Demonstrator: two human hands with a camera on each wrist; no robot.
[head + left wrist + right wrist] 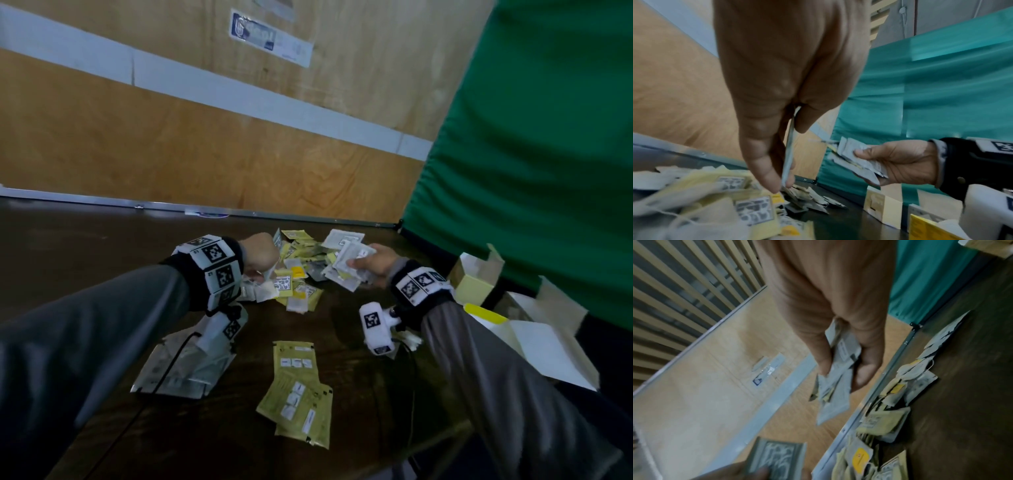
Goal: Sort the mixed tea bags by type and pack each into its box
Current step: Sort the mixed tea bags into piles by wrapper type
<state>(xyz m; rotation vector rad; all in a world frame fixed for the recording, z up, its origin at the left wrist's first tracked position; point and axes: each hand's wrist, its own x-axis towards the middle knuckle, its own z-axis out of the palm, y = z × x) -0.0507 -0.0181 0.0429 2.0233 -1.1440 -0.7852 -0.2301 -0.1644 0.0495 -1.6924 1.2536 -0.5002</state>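
Note:
A mixed pile of tea bags (301, 274), yellow and grey-white, lies on the dark table (102, 246). My left hand (265, 274) hangs over the pile's left side. It pinches one flat grey sachet (789, 149), seen edge-on between thumb and fingers. My right hand (356, 263) hovers at the pile's right side and grips a fanned bundle of grey-white sachets (349, 257), also seen in the right wrist view (836, 369). A sorted stack of yellow-green sachets (298, 390) lies nearer me. A stack of silver-grey sachets (185, 363) lies under my left forearm.
Open cardboard boxes stand at the table's right: a pale yellow box (479, 274) and a white box with a yellow flap (534, 335). A green padded panel (531, 137) rises behind them. A wooden wall (205, 144) backs the table's metal-edged far side.

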